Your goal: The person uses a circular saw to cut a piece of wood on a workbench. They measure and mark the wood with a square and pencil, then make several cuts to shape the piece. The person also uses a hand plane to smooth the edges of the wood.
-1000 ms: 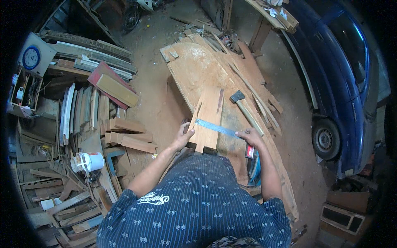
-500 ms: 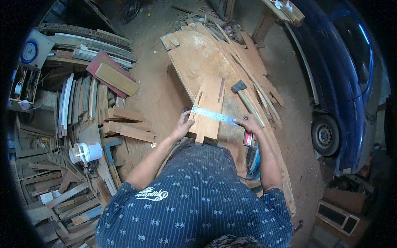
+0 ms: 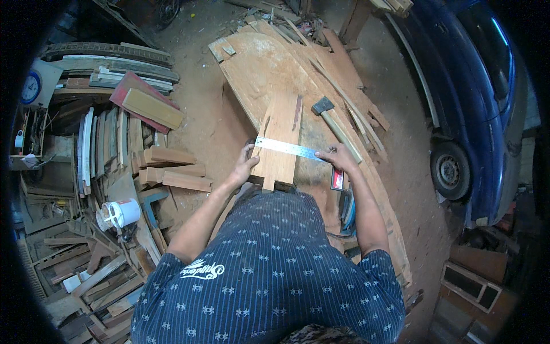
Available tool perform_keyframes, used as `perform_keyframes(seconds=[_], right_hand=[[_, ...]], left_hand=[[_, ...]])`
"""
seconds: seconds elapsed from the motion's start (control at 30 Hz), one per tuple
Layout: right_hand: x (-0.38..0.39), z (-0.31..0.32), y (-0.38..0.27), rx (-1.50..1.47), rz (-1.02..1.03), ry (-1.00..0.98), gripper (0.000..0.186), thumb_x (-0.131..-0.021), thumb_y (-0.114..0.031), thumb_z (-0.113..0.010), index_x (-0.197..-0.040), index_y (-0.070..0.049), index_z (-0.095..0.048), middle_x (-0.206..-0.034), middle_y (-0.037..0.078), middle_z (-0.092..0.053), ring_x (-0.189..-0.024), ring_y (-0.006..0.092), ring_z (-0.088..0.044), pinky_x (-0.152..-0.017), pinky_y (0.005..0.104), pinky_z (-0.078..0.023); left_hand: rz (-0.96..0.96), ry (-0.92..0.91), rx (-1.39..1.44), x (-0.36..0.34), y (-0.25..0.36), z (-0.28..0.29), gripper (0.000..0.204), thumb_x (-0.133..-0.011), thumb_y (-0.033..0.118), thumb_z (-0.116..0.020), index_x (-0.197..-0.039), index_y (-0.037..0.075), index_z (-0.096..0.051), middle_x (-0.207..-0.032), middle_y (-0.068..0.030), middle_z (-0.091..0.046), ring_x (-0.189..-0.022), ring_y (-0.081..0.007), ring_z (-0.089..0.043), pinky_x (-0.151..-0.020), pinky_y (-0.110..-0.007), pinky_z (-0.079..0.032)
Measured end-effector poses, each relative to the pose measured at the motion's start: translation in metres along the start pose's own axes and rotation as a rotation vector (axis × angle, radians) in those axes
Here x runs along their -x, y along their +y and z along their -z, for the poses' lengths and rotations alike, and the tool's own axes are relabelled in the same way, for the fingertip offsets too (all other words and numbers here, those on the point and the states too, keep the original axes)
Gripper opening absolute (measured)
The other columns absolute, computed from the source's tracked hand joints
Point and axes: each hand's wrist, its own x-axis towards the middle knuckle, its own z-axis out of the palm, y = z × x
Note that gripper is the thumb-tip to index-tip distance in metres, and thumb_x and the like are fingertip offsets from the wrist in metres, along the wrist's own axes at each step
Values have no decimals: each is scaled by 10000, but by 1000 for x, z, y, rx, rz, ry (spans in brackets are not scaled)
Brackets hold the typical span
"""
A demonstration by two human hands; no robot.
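Observation:
A flat metal ruler [image 3: 288, 148] lies crosswise over a light brown block of wood [image 3: 279, 120], which has slots and a narrow tongue at its near end. At the block's left edge, my left hand [image 3: 245, 165] is closed about the ruler's left end, its thumb low against the wood. Past the right edge, my right hand [image 3: 340, 159] pinches the other end of the ruler between thumb and fingers. Just below that hand is a small red and black box [image 3: 337, 179]. A hammer [image 3: 338, 127] with a dark head and wooden handle rests to the right.
Under the block is a dusty wooden worktop [image 3: 252, 63] with long offcuts [image 3: 349, 97] along its right side. Stacked timber and a white bucket [image 3: 122, 212] stand on the left. A blue car [image 3: 458, 97] is parked at the right.
The whole view has shifted a little, so the scene sits higher and further left. Both hands keep hold of the ruler, which stays at about the same place across the block.

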Motion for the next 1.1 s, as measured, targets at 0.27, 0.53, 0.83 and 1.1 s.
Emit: perform_keyframes(seconds=[0.27,0.53,0.83,1.1], right_hand=[[-7,-6,13,10,1,35,532,-710,-539,-848,-705,-46,-649,-604,28,-584,-573,148,-546,-539,346,-431],[-3,-4,9,-8,7,13,534,-701,-540,-850,-652,-71,-602,-586,15,-558,-564,149,-521,-533,343,-408],[-5,-4,15,-58,33,31,557,-696,-542,-854,-636,-60,-581,-565,9,-500,-546,140,-486,-509,345,-387],[-5,-5,10,-19,31,24,570,-697,-554,-846,-641,-41,-602,-565,32,-528,-547,155,-508,-517,357,-397]], left_hand=[[39,-10,20,-1,5,-2,591,-1010,264,-515,-1534,143,-271,-1399,-205,-480,-1254,-301,-518,-982,-459,-487],[46,-28,76,-2,2,0,606,-1007,259,-526,-1537,153,-251,-1389,-199,-483,-1236,-300,-537,-940,-477,-522],[108,-32,68,4,22,-5,618,-1012,270,-512,-1547,142,-230,-1425,-215,-452,-1261,-328,-522,-958,-484,-513],[77,-24,58,4,14,0,636,-1010,258,-515,-1558,138,-216,-1441,-215,-444,-1281,-325,-504,-1014,-476,-474]])
